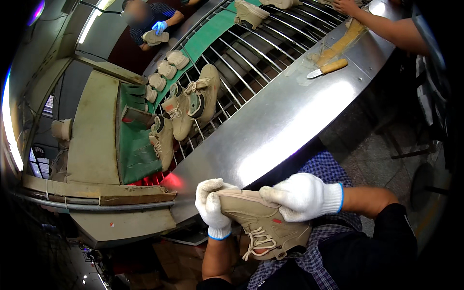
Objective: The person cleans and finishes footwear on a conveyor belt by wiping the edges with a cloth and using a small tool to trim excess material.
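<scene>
A beige lace-up shoe (263, 223) lies sole-up over my lap, its laces hanging toward the bottom. My left hand (211, 207), in a white knit glove, clasps the shoe's toe end. My right hand (303, 195), also gloved in white, presses down on the sole near the heel. Both hands sit just in front of the shiny metal edge of the conveyor (285, 116).
Several more beige shoes (193, 104) ride the conveyor's metal rods and green belt (212, 29). A knife with a wooden handle (327, 68) lies on the steel rim. A person in blue gloves (158, 26) holds a shoe at the far end; another person's arm (382, 24) reaches in at top right.
</scene>
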Motion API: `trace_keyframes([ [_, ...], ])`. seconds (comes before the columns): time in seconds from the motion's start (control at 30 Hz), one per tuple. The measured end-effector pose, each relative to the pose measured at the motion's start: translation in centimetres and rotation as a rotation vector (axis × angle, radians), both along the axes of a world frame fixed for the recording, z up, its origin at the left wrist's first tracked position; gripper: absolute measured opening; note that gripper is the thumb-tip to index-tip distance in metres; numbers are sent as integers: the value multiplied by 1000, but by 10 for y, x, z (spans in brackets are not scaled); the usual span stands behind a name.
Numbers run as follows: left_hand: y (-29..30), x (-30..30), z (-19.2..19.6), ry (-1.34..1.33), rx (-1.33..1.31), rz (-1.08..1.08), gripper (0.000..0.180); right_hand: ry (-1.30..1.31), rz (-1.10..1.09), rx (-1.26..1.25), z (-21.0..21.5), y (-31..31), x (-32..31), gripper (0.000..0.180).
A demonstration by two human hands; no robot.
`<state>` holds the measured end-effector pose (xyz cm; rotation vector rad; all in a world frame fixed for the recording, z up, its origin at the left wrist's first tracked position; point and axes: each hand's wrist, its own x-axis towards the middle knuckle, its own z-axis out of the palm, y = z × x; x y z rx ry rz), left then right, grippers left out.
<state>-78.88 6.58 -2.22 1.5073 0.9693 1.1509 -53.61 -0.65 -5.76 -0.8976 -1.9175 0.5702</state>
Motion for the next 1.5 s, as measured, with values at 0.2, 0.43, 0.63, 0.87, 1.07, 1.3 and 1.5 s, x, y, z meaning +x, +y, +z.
trace_keyframes([
  [0.2,4,5,-5,-13,-34,55,34,10,40,0,-7,-15,2,66],
  [0.43,11,40,19,-127,-55,64,24,-127,104,-245,64,51,-7,71],
  [0.63,3,64,-2,-428,-214,76,25,-65,172,-466,77,72,20,75],
  [0.87,-87,-10,-73,640,310,-196,74,867,-257,-733,-56,32,43,70],
  [1.07,-29,22,-83,568,929,159,68,685,-104,-726,-20,45,-5,74],
  [1.3,-8,24,-63,255,645,88,36,401,32,-757,25,50,-5,88],
  [1.5,14,22,-12,187,-14,-308,25,-164,196,-737,65,74,25,83],
])
